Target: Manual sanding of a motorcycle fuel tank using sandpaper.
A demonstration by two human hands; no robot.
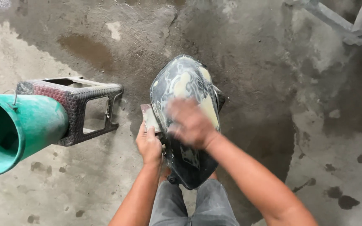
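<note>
Two bare forearms rise from the bottom edge of the frame, either side of grey trouser knees point(197, 205) at bottom centre. Resting against those knees and stretching up to the middle of the frame is a dark, rounded motorcycle fuel tank point(185, 121), its black shell mottled with pale cream filler patches.

The left hand point(148, 144) sits just left of centre, closed around the tank's left edge; a small flat grey piece point(148, 115) sticks up just above its fingers, and what it is cannot be told. The right hand point(189, 123) lies flat on top of the tank, blurred by movement, so whether it holds anything under the palm cannot be told.

At the left edge, near the camera, a green plastic bucket point(17, 132) points its open mouth toward the lower left corner. Just behind it stands a dark woven-pattern plastic stool point(78, 109), well apart from the tank, with bare floor between them.

The concrete floor point(298, 125) is wet and dark around the tank, paler toward the left and right edges. Open floor lies to the right. In the upper right corner, pale metal frame bars point(348, 23) cross.
</note>
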